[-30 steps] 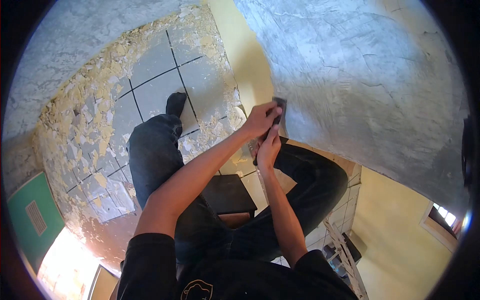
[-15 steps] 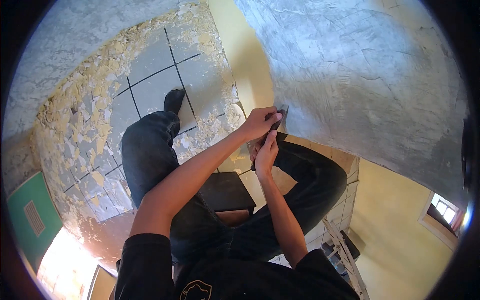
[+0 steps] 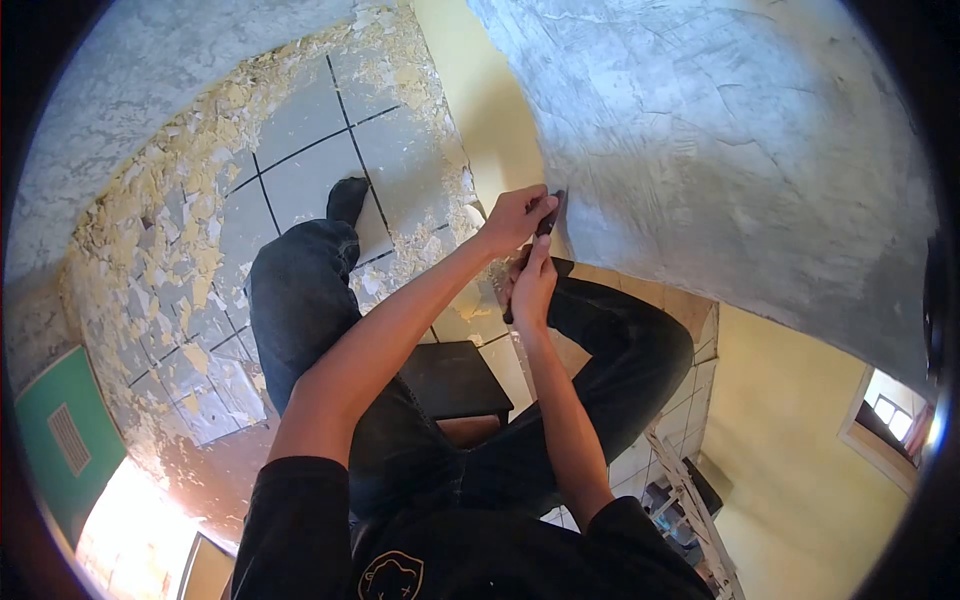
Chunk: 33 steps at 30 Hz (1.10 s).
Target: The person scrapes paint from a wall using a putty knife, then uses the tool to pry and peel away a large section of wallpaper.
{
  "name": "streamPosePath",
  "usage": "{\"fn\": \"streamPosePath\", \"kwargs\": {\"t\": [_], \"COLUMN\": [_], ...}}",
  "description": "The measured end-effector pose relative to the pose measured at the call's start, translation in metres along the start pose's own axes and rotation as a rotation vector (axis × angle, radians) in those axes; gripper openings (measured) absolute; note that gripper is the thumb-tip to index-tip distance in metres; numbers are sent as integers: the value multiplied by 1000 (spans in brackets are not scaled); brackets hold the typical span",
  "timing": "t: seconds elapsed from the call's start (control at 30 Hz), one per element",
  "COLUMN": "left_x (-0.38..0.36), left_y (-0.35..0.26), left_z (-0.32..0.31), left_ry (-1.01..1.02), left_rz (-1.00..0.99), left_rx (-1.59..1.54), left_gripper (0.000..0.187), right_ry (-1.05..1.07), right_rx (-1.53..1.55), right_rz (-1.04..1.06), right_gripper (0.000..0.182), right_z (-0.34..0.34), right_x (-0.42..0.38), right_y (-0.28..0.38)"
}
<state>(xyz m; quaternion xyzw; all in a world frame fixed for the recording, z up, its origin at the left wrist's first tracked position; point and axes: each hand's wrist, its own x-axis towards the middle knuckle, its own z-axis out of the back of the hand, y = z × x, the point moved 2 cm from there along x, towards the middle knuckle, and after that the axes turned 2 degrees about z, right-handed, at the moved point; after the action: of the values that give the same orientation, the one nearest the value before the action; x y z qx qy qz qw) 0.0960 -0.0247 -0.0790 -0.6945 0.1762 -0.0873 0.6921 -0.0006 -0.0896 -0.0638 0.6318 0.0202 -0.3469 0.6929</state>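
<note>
My left hand (image 3: 516, 218) is closed on the upper part of a dark-handled scraping tool (image 3: 546, 222), close to the wall. Just below it, my right hand (image 3: 533, 288) wraps round the tool's lower part. The tool's thin blade touches or nearly touches the edge where the grey, rough wall surface (image 3: 680, 150) meets the yellow strip of wall (image 3: 500, 120). Fingers hide much of the handle.
Paint flakes (image 3: 180, 240) litter the grey floor tiles (image 3: 310, 190). A black stool (image 3: 455, 380) stands between my legs. A green panel (image 3: 70, 440) is at the lower left, a whitish ladder-like frame (image 3: 690, 510) at the lower right.
Both hands have moved slightly up in the view along the wall's edge, with the tool still held. The legs have barely shifted.
</note>
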Motion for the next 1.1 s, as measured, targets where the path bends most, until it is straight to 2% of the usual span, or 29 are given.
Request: {"fn": "streamPosePath", "kwargs": {"t": [0.07, 0.2, 0.3, 0.37, 0.5, 0.57, 0.6, 0.67, 0.8, 0.87, 0.9, 0.97, 1.1], "left_x": [0, -17, -22, -20, -13, -8, -2, 10, 10, 4, 0, -8, -12], "left_y": [-2, 6, 7, 7, 8, 11, 12, 10, 10, 11, 13, 16, 10], "left_z": [-2, -8, -16, -17, -12, -12, -11, -4, 1, 2, 0, -7, -8], "left_ry": [-37, -44, 12, 33, 30, -60, -59, -191, -196, -68, -68, -14, 30], "left_rz": [55, 8, -34, 52, 86, 12, 18, 44, 96, 109, 111, 20, 112], "left_rx": [3, -35, -29, -29, -50, -29, -27, -88, -121, -79, -77, -61, -49], "left_gripper": [27, 25, 23, 22, 21, 20, 20, 20, 17, 18, 18, 19, 20], "right_ry": [88, 72, 71, 38, 38, 35, 35, 50, 85, 87, 88, 50, 45], "right_rx": [-30, -21, 101, 89, 87, 16, 17, -71, -58, 9, 11, 117, 106], "right_rz": [-44, -18, 18, -84, -55, -34, -41, 0, 4, -5, -8, -57, -32], "right_gripper": [54, 54, 51, 50, 51, 54, 54, 55, 54, 52, 52, 51, 51], "right_z": [7, 4, 10, 12, 6, 4, 1, -4, -8, -9, -7, -3, 2], "right_x": [5, -8, -19, -20, -8, 0, 8, 22, 24, 17, 10, 2, -3], "right_y": [6, -1, -7, -2, -6, -3, 1, 11, 9, 0, -5, -15, -14]}}
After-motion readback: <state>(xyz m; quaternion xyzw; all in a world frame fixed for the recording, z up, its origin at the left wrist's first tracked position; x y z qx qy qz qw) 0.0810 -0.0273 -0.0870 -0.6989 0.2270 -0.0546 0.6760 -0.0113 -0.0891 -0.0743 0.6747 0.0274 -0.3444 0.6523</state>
